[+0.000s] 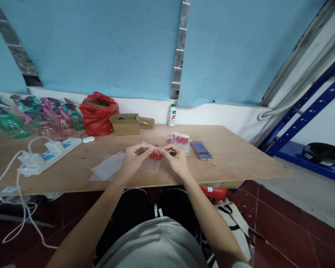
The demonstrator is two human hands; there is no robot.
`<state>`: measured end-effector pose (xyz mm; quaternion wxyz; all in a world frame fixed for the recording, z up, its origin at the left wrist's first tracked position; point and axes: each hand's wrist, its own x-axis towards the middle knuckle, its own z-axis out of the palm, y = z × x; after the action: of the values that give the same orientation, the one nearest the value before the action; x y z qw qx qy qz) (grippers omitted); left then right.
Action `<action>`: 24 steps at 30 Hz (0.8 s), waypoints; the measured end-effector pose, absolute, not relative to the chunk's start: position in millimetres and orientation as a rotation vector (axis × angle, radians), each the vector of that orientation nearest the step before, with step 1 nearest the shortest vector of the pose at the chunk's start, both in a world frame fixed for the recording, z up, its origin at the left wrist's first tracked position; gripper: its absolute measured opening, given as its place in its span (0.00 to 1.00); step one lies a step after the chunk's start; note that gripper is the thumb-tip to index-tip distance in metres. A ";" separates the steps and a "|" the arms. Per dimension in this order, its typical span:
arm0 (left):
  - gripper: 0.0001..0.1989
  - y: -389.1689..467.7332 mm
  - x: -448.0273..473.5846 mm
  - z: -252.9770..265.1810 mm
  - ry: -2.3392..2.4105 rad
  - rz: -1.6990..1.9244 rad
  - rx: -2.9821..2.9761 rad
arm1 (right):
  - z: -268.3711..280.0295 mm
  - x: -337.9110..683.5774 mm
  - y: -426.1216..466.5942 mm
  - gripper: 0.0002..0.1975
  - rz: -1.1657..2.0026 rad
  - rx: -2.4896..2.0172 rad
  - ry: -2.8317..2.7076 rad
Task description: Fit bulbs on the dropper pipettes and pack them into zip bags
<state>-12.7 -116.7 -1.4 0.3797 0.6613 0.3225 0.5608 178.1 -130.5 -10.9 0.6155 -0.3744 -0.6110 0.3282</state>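
Between both hands, above the table's front part, is a clear plastic zip bag [151, 166] with several red-capped pieces [155, 155] inside; their exact kind is too small to tell. My left hand [134, 155] pinches the bag's top edge at its left. At the right of the same edge, my right hand [175, 158] grips it with thumb and fingers. Just beyond my right hand lie filled clear bags [182, 139] with similar red pieces. Left of my left hand is a stack of flat clear bags [108, 166].
A phone [201, 150] lies to the right. A white bottle [172, 115], a cardboard box [125, 124] and a red plastic bag [100, 117] stand at the back. Spray bottles [58, 121], a white case [88, 139] and a power strip [51, 155] with cables are left.
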 end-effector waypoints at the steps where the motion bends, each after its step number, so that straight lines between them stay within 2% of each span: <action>1: 0.15 -116.5 -12.8 -1.3 0.830 1.429 1.684 | -10.7 178.1 -130.1 0.16 0.743 -0.867 -1.405; 12: 0.15 -112.6 -15.9 -2.2 0.890 1.601 1.593 | -13.3 184.5 -127.9 0.17 0.866 -0.830 -1.443; 19: 0.18 -111.8 -21.7 0.1 0.906 1.553 1.517 | -26.6 182.6 -119.3 0.21 1.042 -0.816 -1.568; 24: 0.23 -109.2 -29.5 4.6 1.012 1.554 1.612 | -30.1 186.7 -111.4 0.22 1.026 -0.825 -1.506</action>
<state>-29.5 -109.2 4.6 0.3355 0.6180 0.3879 0.5959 186.7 -111.4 -30.1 0.5399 -0.3472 -0.6337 0.4317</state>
